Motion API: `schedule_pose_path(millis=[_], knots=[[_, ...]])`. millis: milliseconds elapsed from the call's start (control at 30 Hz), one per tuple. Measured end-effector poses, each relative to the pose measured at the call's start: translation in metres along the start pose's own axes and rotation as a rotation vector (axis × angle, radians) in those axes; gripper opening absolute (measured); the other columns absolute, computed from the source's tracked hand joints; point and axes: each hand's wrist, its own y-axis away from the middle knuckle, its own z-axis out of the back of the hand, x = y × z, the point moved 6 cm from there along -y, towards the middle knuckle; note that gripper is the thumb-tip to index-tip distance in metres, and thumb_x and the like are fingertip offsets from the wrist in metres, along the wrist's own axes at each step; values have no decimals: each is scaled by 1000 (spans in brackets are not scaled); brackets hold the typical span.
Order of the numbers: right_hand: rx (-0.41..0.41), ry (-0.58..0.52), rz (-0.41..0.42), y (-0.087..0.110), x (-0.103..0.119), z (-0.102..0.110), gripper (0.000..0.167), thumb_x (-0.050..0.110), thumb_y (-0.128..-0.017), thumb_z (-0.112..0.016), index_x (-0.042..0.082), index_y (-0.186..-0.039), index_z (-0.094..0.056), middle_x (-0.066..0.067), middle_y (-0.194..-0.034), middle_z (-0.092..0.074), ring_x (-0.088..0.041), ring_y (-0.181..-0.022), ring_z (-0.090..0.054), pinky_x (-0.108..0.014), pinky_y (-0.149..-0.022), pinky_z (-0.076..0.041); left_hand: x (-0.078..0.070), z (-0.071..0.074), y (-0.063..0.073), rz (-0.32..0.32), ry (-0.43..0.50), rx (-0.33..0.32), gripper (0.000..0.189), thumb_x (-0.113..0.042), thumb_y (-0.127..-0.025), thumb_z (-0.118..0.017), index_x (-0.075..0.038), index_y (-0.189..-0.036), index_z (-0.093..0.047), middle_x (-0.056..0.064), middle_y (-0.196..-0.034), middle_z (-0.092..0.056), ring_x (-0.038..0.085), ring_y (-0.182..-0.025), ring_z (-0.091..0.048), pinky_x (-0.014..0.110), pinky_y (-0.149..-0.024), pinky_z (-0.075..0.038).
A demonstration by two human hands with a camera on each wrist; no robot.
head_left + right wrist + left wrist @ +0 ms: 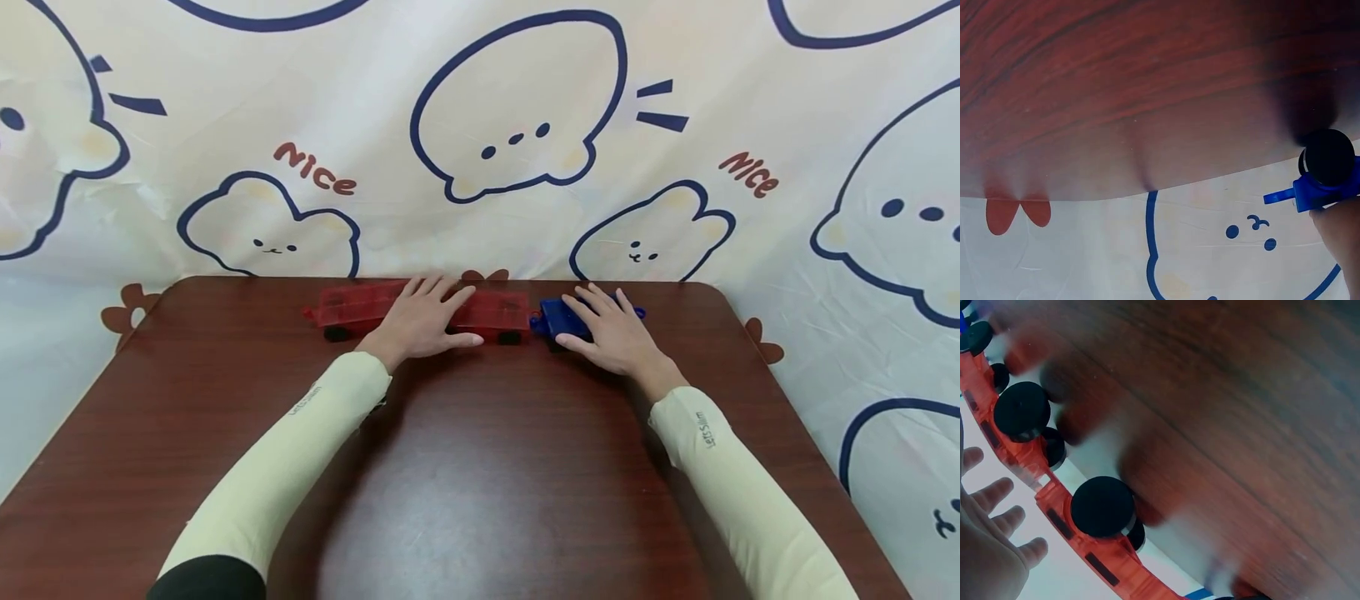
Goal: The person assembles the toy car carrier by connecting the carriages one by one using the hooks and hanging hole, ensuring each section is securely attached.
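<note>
Red see-through toy train cars (491, 312) with black wheels stand in a row along the table's far edge. Over their middle lies my left hand (422, 321), fingers spread and thumb out to the right. The left wrist view shows that hand's spread fingers beside the red car bodies (1063, 519); whether they touch is hard to tell. A short blue toy car (553, 318) stands at the row's right end, its hook at the red car's coupling. My right hand (613, 332) rests on it with extended fingers, hiding much of it. The right wrist view catches the blue car's end hook (1280, 196).
The brown wooden table (480, 467) reaches toward me from the toys. Behind its far edge hangs a pale cloth (390, 225) printed with blue-outlined cartoon figures.
</note>
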Motion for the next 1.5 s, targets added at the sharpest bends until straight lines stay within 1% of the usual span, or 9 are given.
schedule_pose_path(millis=[100, 200, 333, 467, 700, 833, 967, 1133, 1500], knots=[[-7, 10, 3, -1, 0, 1, 87, 75, -94, -43, 21, -161, -31, -11, -166, -25, -31, -155, -12, -59, -121, -2, -2, -1, -3, -17, -6, 10, 93, -77, -92, -45, -19, -162, -29, 15, -162, -29, 36, -150, -20, 57, -121, -13], [-9, 20, 10, -3, 1, 2, 87, 76, -94, -41, 21, -161, -31, -12, -166, -26, -32, -154, -12, -60, -121, -1, -4, -2, -6, -23, -10, 13, 93, -77, -92, -45, -19, -162, -28, 15, -162, -29, 36, -151, -19, 58, -121, -14], [-11, 28, 11, -4, 2, 3, 88, 76, -94, -41, 20, -161, -31, -13, -165, -27, -35, -154, -14, -62, -120, -1, -4, -3, -10, -15, -15, 30, 93, -78, -92, -45, -20, -163, -26, 15, -163, -27, 36, -152, -16, 57, -121, -12], [-8, 39, 6, -6, 2, 3, 88, 76, -93, -43, 21, -161, -32, -12, -165, -27, -34, -154, -15, -62, -120, -1, -5, -5, -13, -8, -17, 53, 93, -78, -92, -44, -21, -163, -24, 14, -164, -24, 36, -153, -13, 57, -121, -11], [-13, 43, 12, -10, 3, 3, 87, 76, -93, -42, 21, -161, -32, -12, -164, -28, -34, -153, -16, -61, -120, -1, -5, -8, -18, -15, -18, 59, 94, -79, -92, -41, -23, -164, -18, 13, -165, -22, 35, -153, -12, 57, -121, -11], [-8, 44, 12, -12, 4, 3, 90, 78, -92, -41, 21, -161, -32, -12, -165, -28, -34, -153, -16, -62, -120, -1, -5, -9, -21, -20, -4, 62, 95, -79, -92, -41, -24, -165, -15, 13, -166, -20, 35, -154, -9, 56, -122, -9], [15, 54, 4, -13, 5, 1, 93, 81, -90, -40, 22, -162, -30, -12, -165, -26, -34, -154, -14, -63, -119, 0, -8, -10, -23, -33, 3, 80, 95, -79, -92, -40, -24, -165, -14, 14, -167, -19, 36, -154, -8, 56, -122, -9], [28, 56, -2, -13, 5, 0, 94, 82, -89, -38, 23, -162, -29, -11, -166, -26, -33, -154, -14, -63, -119, 1, -12, -11, -27, -38, -10, 87, 96, -80, -92, -38, -22, -165, -15, 14, -166, -21, 36, -154, -10, 57, -122, -10], [54, 48, 14, -17, 10, -4, 95, 83, -89, -36, 24, -163, -26, -12, -166, -25, -35, -154, -14, -64, -119, 2, -17, -16, -31, -35, -4, 103, 95, -81, -92, -36, -24, -165, -15, 12, -167, -22, 34, -155, -7, 54, -123, -5]])
